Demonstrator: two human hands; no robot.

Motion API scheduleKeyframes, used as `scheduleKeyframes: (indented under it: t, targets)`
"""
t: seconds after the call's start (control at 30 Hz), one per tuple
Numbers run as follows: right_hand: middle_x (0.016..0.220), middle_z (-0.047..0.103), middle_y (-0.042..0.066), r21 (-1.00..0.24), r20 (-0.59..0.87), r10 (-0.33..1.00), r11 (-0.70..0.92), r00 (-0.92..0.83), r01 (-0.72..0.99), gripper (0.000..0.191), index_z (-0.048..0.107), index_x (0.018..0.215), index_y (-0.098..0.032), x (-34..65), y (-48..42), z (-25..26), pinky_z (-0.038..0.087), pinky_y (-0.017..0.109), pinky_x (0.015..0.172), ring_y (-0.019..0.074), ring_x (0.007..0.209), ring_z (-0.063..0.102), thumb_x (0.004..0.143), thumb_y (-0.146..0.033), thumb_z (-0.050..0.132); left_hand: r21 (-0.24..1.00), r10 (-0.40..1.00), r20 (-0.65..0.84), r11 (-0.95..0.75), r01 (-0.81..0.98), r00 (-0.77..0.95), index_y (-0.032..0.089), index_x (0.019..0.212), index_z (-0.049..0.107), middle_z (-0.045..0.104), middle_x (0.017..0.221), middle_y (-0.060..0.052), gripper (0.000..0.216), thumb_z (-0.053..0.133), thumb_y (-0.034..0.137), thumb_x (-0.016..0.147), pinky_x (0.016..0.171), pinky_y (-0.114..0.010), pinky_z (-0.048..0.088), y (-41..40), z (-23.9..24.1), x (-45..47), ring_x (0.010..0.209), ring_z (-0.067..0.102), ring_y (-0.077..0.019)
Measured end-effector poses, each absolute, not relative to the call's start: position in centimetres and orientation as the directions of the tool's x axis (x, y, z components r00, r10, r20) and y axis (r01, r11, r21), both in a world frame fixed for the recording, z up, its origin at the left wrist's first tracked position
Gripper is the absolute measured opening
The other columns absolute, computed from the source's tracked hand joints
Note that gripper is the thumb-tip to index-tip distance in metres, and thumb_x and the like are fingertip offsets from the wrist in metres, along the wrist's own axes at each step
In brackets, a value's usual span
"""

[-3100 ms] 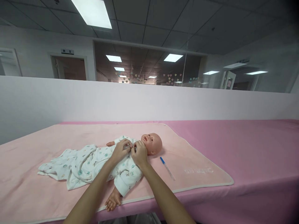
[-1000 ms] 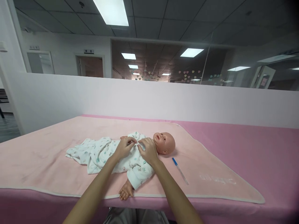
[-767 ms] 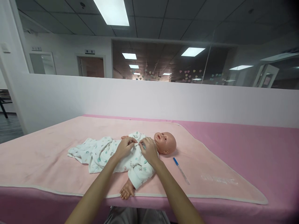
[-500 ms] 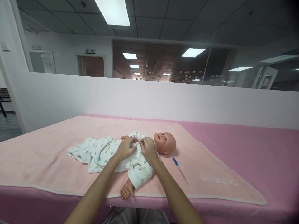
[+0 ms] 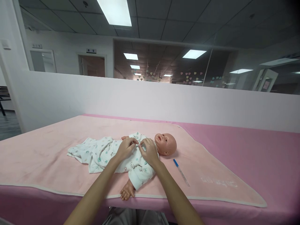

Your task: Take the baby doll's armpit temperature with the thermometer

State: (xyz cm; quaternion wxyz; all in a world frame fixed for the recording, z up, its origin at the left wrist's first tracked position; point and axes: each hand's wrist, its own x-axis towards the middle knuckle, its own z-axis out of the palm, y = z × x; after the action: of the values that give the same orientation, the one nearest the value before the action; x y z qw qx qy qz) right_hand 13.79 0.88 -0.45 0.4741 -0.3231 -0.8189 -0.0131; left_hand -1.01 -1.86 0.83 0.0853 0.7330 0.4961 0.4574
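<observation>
A baby doll [image 5: 166, 144] lies on its back with its head to the right. It wears white printed baby clothes [image 5: 103, 156], long at the left end. Over the chest, my left hand [image 5: 126, 148] pinches a bit of the garment's front, fingers bent. Close beside it on the right, my right hand [image 5: 148, 150] also has its fingertips together on the cloth, just below the doll's neck. A small whitish bit of the garment shows between the two sets of fingertips; whether it is a tie or a fastening, I cannot tell.
A pen with a blue cap [image 5: 181, 172] rests right of the doll. Under both spreads a pale pink blanket [image 5: 51, 150] on a darker pink padded table [image 5: 257, 150]. Behind rises a white low wall [image 5: 150, 101] with glass above.
Both hands stay at the chest. Their fingertips have come slightly lower and closer, with a small whitish bit of cloth now showing between them. The doll has not moved.
</observation>
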Motion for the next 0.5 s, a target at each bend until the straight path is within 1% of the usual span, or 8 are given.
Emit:
scheduleKeyframes:
  t: [0.1,0.17,0.4,0.43,0.5]
  targets:
    - [0.076,0.056,0.002,-0.281,0.788,0.512,0.793,-0.342,0.54,0.012,0.05,0.075,-0.02,13.69,0.75,-0.41,0.033,0.028,0.069,0.016,0.074,0.047,0.082,-0.024,0.042,0.571,0.792,0.596,-0.534,0.623,0.133,0.018,0.078,0.057,0.056,0.065,0.0,0.019,0.039,0.02,0.072,0.063,-0.028,0.038,-2.08,0.98,-0.87,0.061,0.049,-0.0148]
    - [0.076,0.057,0.002,-0.281,0.793,0.51,0.792,-0.334,0.542,0.014,0.051,0.076,-0.02,13.64,0.73,-0.42,0.033,0.028,0.07,0.016,0.073,0.048,0.084,-0.025,0.04,0.557,0.783,0.607,-0.541,0.63,0.136,0.018,0.079,0.057,0.056,0.066,0.0,0.018,0.041,0.02,0.072,0.064,-0.028,0.038,-2.26,1.1,-0.74,0.062,0.049,-0.0151]
    - [0.073,0.058,0.0,-0.306,0.792,0.521,0.79,-0.318,0.532,0.007,0.052,0.073,-0.021,13.6,0.99,-0.58,0.034,0.027,0.069,0.0152,0.073,0.05,0.078,-0.019,0.048,0.516,0.788,0.607,-0.491,0.702,0.105,0.019,0.079,0.056,0.057,0.071,-0.001,0.017,0.045,0.017,0.066,0.063,-0.028,0.039,-2.27,1.04,-0.54,0.066,0.049,-0.0167]
    - [0.073,0.058,0.0,-0.309,0.793,0.521,0.79,-0.315,0.529,0.007,0.052,0.072,-0.021,13.59,1.03,-0.61,0.035,0.027,0.069,0.0153,0.073,0.05,0.077,-0.018,0.048,0.521,0.789,0.606,-0.487,0.701,0.097,0.02,0.079,0.056,0.057,0.07,-0.001,0.018,0.045,0.017,0.065,0.063,-0.028,0.04,-2.19,0.97,-0.56,0.067,0.05,-0.0168]
    - [0.073,0.059,0.0,-0.317,0.794,0.524,0.79,-0.31,0.525,0.007,0.053,0.072,-0.021,13.56,1.09,-0.67,0.035,0.027,0.069,0.0156,0.073,0.05,0.077,-0.018,0.049,0.571,0.808,0.582,-0.483,0.664,0.087,0.02,0.08,0.056,0.056,0.07,-0.001,0.02,0.045,0.016,0.064,0.06,-0.027,0.04,-2.01,0.84,-0.64,0.067,0.051,-0.0163]
